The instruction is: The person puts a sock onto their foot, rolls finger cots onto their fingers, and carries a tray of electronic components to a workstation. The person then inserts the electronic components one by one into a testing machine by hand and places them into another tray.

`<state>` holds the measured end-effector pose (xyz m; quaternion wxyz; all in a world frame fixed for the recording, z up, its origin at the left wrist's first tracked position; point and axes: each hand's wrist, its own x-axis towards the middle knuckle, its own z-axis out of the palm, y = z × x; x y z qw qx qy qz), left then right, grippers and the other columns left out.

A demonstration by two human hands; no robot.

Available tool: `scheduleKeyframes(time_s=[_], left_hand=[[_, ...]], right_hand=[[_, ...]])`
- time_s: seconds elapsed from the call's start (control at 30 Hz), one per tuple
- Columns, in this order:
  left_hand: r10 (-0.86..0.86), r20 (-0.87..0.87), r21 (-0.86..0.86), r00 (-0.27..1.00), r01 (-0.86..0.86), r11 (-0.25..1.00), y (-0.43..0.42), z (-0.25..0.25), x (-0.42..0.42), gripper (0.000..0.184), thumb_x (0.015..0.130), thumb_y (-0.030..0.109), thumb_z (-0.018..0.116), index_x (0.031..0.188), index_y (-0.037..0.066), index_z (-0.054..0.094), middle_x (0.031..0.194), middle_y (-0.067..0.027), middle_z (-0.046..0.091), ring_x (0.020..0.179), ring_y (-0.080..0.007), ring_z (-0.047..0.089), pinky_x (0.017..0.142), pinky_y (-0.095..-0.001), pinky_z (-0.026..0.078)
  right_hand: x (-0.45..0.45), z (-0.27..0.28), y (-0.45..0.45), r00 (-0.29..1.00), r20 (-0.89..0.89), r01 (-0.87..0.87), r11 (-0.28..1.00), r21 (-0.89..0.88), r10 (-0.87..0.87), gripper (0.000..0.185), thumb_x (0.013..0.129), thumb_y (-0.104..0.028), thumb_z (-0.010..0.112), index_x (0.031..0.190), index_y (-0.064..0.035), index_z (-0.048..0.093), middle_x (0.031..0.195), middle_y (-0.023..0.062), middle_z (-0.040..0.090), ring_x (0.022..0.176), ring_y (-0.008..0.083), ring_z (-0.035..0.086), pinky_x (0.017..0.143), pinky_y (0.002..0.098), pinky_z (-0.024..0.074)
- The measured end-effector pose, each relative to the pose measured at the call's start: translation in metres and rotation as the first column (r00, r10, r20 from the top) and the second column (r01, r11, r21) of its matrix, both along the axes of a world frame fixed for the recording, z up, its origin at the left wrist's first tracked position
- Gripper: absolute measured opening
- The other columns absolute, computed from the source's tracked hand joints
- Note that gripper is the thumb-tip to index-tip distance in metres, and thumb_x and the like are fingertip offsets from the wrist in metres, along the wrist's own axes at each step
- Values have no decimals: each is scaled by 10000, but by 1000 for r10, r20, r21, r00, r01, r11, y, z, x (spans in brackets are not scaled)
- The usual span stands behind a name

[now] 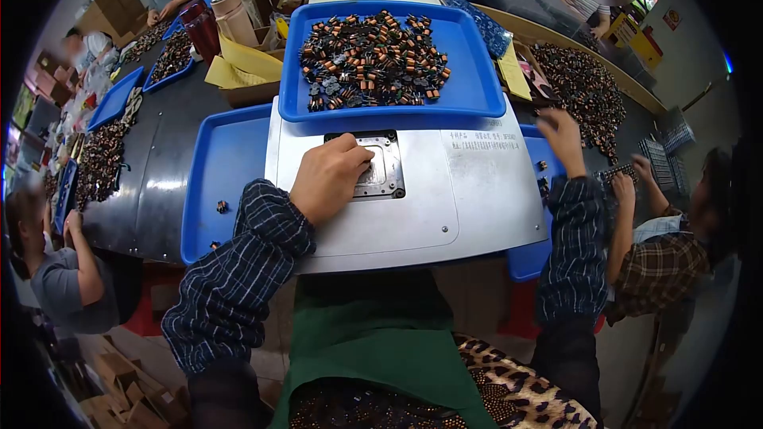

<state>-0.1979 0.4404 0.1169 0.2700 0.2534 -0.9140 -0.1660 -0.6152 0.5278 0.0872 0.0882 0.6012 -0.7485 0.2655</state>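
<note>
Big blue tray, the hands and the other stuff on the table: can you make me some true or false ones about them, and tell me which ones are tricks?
1. The big blue tray has a heap of little parts on it. True.
2. The right hand is buried in that heap. False: it is past the right edge of the silver metal top.
3. The left hand is at the dark-framed plate in the metal top. True.
4. The apron is bright yellow. False: it is green.
5. The sleeves have a checked pattern. True.
</note>
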Motion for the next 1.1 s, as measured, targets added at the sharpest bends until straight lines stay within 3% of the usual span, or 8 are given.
scheduleKeyframes(time_s=[0.17,0.3,0.43,0.63,0.7,0.87,0.97,1.1], left_hand=[[11,44,7,999,-12,1000,0,2,-2,73,746,66,556,792,23,594,716,-88,516,694,-260,535,619,-346,436],[-4,-32,33,999,5,999,1,2,2,74,735,42,569,801,12,587,731,-94,522,687,-266,539,606,-331,440],[215,-349,184,912,-158,970,1,11,28,159,714,-21,593,871,4,596,746,-91,555,637,-171,530,565,-261,416],[671,-347,251,655,-625,739,-9,-39,129,132,720,-5,584,849,7,607,761,-88,563,670,-156,533,574,-246,412],[691,-124,165,713,-671,722,-11,-56,145,143,706,17,596,849,21,609,784,-84,563,699,-169,537,585,-259,416],[536,-299,138,790,-520,843,-33,-24,107,162,704,35,588,866,32,604,803,-86,562,727,-192,544,610,-276,417],[380,-374,33,846,-398,917,-58,6,64,156,705,67,596,857,34,605,806,-90,568,770,-225,539,649,-306,410],[458,-95,-294,884,-465,835,-82,10,19,182,673,173,642,818,66,615,827,-62,597,809,-261,514,772,-363,345]], right_hand=[[107,63,-60,812,431,-411,910,-58,394,240,743,-112,611,952,6,590,797,67,602,730,111,553,644,223,443],[157,36,-98,940,22,-342,940,5,342,205,703,-113,643,872,-14,583,734,107,577,644,176,544,610,269,439],[158,34,-101,932,164,-326,945,-7,323,204,693,-117,649,859,-31,567,682,94,555,613,201,528,579,302,426],[157,36,-100,949,150,-287,957,42,278,248,661,-149,684,859,-51,571,685,85,567,606,190,536,568,302,425],[159,36,-104,957,125,-266,964,22,262,254,651,-161,691,849,-57,571,670,79,567,605,187,546,566,300,425],[157,35,-102,959,182,-199,974,-110,216,178,683,-134,654,807,-31,577,644,59,572,600,155,555,519,262,431],[162,51,-93,717,633,-191,956,-222,290,178,751,-113,584,881,5,610,654,38,558,593,78,530,422,178,407],[191,53,-79,632,571,-450,848,-280,524,146,745,-103,605,874,-48,645,773,52,586,637,99,532,521,203,423]])
